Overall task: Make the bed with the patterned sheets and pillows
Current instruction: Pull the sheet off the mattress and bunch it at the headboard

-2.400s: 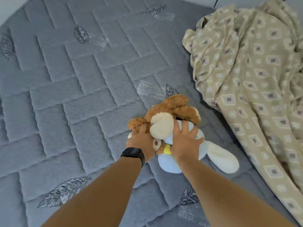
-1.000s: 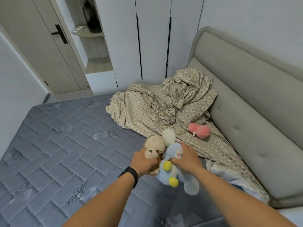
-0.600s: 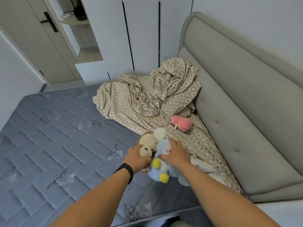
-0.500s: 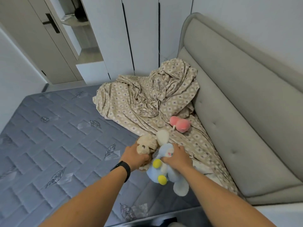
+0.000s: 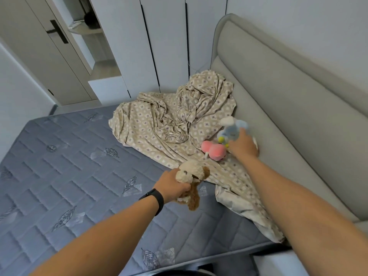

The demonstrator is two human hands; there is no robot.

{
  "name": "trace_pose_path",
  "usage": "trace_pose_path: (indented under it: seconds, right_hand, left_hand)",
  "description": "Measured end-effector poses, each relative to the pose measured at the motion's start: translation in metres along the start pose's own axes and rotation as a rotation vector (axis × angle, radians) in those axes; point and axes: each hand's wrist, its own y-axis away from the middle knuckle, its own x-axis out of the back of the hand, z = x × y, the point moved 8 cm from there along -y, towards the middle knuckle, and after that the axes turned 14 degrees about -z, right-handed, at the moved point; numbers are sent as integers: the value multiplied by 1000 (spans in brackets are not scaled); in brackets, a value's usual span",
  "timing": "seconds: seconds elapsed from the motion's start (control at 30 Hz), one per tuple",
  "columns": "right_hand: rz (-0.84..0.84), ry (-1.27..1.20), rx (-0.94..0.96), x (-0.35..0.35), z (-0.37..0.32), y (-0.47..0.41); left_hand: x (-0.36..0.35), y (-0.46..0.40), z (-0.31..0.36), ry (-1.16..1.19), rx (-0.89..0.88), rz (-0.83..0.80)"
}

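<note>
Head view, left hand (image 5: 172,185) gripping brown plush (image 5: 191,180), right hand (image 5: 243,146) gripping blue plush (image 5: 232,129)

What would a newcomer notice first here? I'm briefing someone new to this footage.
The crumpled patterned sheet heaped at the headboard end of a bare grey mattress. Then the toys: the left hand holds a brown plush dog, the right hand a blue plush beside a pink one.

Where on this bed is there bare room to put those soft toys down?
The grey quilted mattress lies bare left of the crumpled beige patterned sheet, out to its far edge and near edge. By the padded grey headboard it is crowded: sheet, pink plush toy, both hands.
</note>
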Motion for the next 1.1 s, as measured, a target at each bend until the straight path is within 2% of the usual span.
trace_pose_path:
  seconds: [0.07,0.17,0.27,0.43,0.53,0.7,0.8,0.87,0.9,1.0,1.03,1.1]
  right_hand:
    - [-128,-41,3,-50,10,20]
    - [-481,-164,42,-129,13,57]
    - [-712,-395,3,-170,8,95]
    - [-948,-847,-226,-209,3,120]
    - [-1038,-1127,-269,-222,-18,134]
    - [-937,-1135,-355,-213,-22,126]
    - [-848,-967,-366,-188,-15,101]
    - [-711,-880,-358,-151,-17,76]
    - [-630,-905,-344,-127,-21,62]
    - [-398,-1192,-267,-59,-39,19]
    - [-365,-1245,-250,-44,-45,11]
    - [-389,-1194,-259,-39,-49,6]
  left_hand:
    - [-2,-1,0,-31,4,-47]
    - [5,-3,-2,-134,16,-95]
    - [14,1,-9,-212,13,-119]
    - [26,2,-17,60,-74,-71]
    - [18,2,-13,172,-138,-121]
    - [18,4,-5,187,-170,-219]
    - [34,8,1,-117,-161,-141]
    - [43,8,0,-244,-138,-88]
    - [44,7,-2,-250,-130,-87]
    - [46,7,-9,-222,-95,-110]
    - [46,6,-12,-220,-93,-113]
    - [43,6,-16,-227,-83,-127]
